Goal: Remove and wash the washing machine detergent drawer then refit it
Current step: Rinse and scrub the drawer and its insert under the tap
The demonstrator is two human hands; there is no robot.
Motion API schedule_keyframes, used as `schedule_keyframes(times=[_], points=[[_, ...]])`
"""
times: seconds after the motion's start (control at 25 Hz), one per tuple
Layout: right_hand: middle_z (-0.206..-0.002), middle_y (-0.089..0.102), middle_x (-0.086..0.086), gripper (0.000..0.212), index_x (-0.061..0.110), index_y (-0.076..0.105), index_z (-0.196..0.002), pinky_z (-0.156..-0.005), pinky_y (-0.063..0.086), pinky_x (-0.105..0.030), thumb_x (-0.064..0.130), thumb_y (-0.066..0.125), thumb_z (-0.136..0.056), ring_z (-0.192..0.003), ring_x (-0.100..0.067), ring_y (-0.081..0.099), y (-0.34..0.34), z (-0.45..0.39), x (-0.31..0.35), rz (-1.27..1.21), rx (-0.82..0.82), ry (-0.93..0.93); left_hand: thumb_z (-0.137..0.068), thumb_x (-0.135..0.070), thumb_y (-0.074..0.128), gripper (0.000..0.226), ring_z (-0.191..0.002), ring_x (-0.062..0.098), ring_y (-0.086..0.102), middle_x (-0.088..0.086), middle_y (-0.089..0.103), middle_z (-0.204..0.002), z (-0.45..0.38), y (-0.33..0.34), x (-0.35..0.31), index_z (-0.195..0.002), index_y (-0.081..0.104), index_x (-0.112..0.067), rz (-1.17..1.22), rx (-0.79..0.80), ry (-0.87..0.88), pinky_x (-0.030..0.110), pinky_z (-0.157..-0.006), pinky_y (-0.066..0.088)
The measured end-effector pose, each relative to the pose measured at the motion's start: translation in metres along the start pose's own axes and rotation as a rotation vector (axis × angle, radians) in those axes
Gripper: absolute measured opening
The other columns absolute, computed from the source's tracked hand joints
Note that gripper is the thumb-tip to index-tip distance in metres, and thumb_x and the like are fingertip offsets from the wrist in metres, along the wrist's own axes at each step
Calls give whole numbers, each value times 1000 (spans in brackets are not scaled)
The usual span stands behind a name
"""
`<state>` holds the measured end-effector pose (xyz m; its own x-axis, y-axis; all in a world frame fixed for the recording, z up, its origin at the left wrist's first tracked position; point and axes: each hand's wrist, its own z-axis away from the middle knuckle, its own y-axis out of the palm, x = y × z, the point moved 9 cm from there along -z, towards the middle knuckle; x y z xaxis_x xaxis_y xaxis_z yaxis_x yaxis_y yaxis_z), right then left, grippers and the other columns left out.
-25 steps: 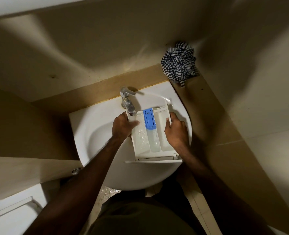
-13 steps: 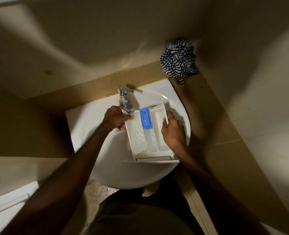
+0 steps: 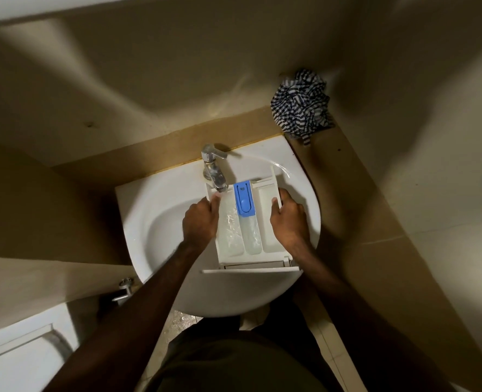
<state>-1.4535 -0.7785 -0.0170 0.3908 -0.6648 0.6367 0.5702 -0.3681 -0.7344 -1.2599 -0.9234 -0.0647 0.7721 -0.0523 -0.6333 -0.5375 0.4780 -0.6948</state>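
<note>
**Drawer out and under the tap; rinsing in hand, refit still to come**

The detergent drawer (image 3: 245,222) is already out of its machine and sits over the white basin (image 3: 155,216), so the removal part looks done. Judging by the water lying in it, the wash is under way and not finished. Emptying the drawer and sliding it back into the machine are still ahead.

From the left: a white fixture (image 3: 16,357) fills the lower left corner, and a small chrome fitting (image 3: 125,288) sits on the wall just beside the basin's edge. The left hand (image 3: 201,219) grips the drawer's left wall, fingers curled round the outside and thumb lying along the top rim. Just above it the chrome tap (image 3: 214,171) points down into the drawer's back left corner; I cannot make out a stream, though the left compartment (image 3: 231,230) holds rippled, bubbly water.

The middle compartment (image 3: 252,236) also appears to hold water, cloudy and still, with the blue insert (image 3: 245,198) seated over its far half. The right compartment (image 3: 271,222) looks pale and bare; whether it is wet cannot be told. The drawer's front panel (image 3: 251,270) faces the person at the near end.

The right hand (image 3: 289,219) holds the right wall the same way, fingers wrapped outside and thumb on the rim. Beyond it, on the tan ledge (image 3: 353,210) in the corner, lies a crumpled blue-and-white checked cloth (image 3: 302,104), well apart from the drawer.
</note>
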Motion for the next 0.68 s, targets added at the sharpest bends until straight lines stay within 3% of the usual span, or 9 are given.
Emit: schedule_keyframes(times=[0.2, 0.28, 0.4, 0.48, 0.6, 0.68], points=[[-113, 76, -4, 26, 18, 63, -130, -85, 62, -44, 22, 49, -108, -99, -28, 72, 5, -4, 0, -129, -41, -2, -107, -41, 53, 44, -101, 37, 71, 19, 74, -114, -1, -12, -9, -120, 63, 0, -55, 52, 43, 44, -84, 57], [-114, 75, -6, 26, 16, 65, -129, -87, 60, -43, 20, 50, -108, -101, -30, 71, 11, -9, -5, -207, -44, 39, -102, -31, 63, 43, -108, 35, 70, 14, 71, -123, 22, -27, -11, -136, 55, -6, -38, -46, 71, 45, -87, 57], [-121, 74, -10, 28, 10, 66, -129, -98, 57, -47, 16, 50, -107, -110, -32, 69, 22, -13, -14, -339, -35, 110, -98, -21, 65, 50, -121, 26, 61, 7, 61, -138, 78, -46, -32, -145, 51, -14, -61, -291, 315, 42, -90, 57], [-124, 73, -11, 29, 9, 66, -130, -100, 56, -49, 15, 51, -107, -112, -32, 69, 27, -16, -18, -355, -25, 120, -102, -21, 59, 49, -124, 25, 60, 7, 61, -143, 94, -25, -48, -149, 49, -16, -103, -189, 442, 43, -93, 59], [-126, 73, -10, 30, 11, 66, -132, -100, 57, -50, 16, 50, -107, -113, -30, 69, 31, -19, -20, -368, -3, 114, -110, -22, 47, 51, -136, 32, 54, 13, 51, -156, 68, 8, -57, -159, 36, -10, 25, 109, 332, 52, -110, 50], [-125, 73, -11, 30, 10, 65, -132, -100, 56, -51, 16, 51, -106, -113, -33, 69, 31, -21, -21, -359, -11, 113, -109, -12, 48, 45, -140, 32, 50, 16, 54, -152, 48, 13, -74, -153, 46, -6, 115, 183, 354, 51, -118, 42]])
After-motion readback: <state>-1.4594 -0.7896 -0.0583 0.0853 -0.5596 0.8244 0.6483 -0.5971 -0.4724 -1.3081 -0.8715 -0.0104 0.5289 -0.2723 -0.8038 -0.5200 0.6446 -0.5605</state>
